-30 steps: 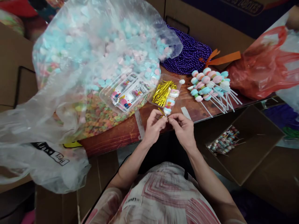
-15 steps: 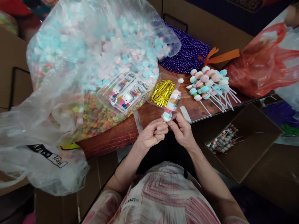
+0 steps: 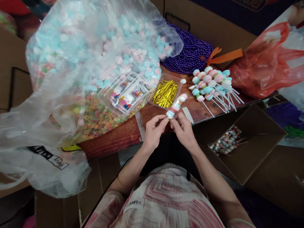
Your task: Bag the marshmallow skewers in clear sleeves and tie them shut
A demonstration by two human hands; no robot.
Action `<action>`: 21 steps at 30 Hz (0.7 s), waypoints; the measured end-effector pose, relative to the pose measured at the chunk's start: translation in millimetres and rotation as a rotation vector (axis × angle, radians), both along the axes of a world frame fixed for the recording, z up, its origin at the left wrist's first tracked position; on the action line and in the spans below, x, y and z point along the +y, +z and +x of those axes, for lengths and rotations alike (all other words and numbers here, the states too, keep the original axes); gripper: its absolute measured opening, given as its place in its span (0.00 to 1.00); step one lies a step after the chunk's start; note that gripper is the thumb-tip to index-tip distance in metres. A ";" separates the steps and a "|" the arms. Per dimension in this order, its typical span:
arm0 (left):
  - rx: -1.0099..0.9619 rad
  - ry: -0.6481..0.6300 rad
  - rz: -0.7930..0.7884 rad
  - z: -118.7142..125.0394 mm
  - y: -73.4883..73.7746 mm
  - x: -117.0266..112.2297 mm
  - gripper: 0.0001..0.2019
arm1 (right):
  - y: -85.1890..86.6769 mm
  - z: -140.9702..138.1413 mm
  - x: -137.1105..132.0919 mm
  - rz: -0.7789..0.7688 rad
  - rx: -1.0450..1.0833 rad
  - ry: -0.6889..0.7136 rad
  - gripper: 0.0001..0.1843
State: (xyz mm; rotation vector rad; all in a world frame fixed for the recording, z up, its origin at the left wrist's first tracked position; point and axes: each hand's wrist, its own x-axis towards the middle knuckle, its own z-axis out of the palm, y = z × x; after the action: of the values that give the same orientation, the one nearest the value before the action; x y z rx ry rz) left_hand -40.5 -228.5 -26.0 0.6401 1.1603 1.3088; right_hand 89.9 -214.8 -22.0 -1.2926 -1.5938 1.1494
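A wrapped candy skewer (image 3: 176, 106) of pink, white and blue marshmallows stands out beyond my fingertips, tilted up and to the right. At its lower end a tiny glint of a gold twist tie (image 3: 168, 120) shows between my hands. My left hand (image 3: 154, 130) pinches at the tie, fingers closed. On the other side, my right hand (image 3: 182, 128) grips the skewer's lower end between thumb and fingers. The stick is hidden by my hands. Just beyond lies a clear tray of gold twist ties (image 3: 165, 93).
A large clear bag of marshmallows (image 3: 95, 41) and gummy rings (image 3: 102, 123) fills the left. Right of the tray are a pile of candy skewers (image 3: 210, 84), purple beads (image 3: 190, 50) and a red plastic bag (image 3: 256, 69). An open cardboard box (image 3: 258, 142) sits below the table edge.
My left hand's fingers have uncurled from a tighter fist into a thumb-and-finger pinch. The skewer has tipped further right, its top moving away from the twist-tie tray.
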 end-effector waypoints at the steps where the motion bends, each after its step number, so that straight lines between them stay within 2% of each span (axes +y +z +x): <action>1: -0.136 -0.015 -0.079 -1.2 0.9 3.4 0.12 | 0.0 0.8 -1.3 0.040 -0.012 -0.015 0.08; 3: -0.347 -0.031 -0.205 -2.8 4.1 9.8 0.13 | -1.4 2.4 -3.2 0.200 -0.080 -0.050 0.10; 6: -0.467 -0.038 -0.300 -2.2 11.3 14.0 0.14 | -6.8 6.2 -3.0 0.462 -0.238 -0.063 0.13; 9: -0.501 -0.073 -0.314 2.0 17.8 10.1 0.14 | -13.3 10.2 0.5 0.628 -0.338 -0.069 0.12; 12: -0.518 -0.105 -0.264 7.8 19.0 4.1 0.15 | -14.9 9.0 2.8 0.730 -0.328 -0.103 0.09; 15: -0.517 -0.155 -0.197 12.2 14.7 3.2 0.16 | -8.4 2.1 -0.3 0.653 -0.267 -0.167 0.07; 19: -0.445 -0.221 -0.065 11.8 14.9 6.0 0.20 | 11.0 -1.9 -11.6 0.343 -0.096 -0.213 0.08; 21: -0.331 -0.184 0.012 9.3 20.3 3.6 0.24 | 22.1 1.4 -16.5 0.209 -0.015 -0.226 0.08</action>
State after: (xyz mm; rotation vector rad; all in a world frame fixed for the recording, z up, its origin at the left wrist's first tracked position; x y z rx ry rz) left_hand -31.2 -224.9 -5.6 0.5030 0.8051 1.2108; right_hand 91.3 -231.3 0.1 -1.3057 -1.4907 0.8140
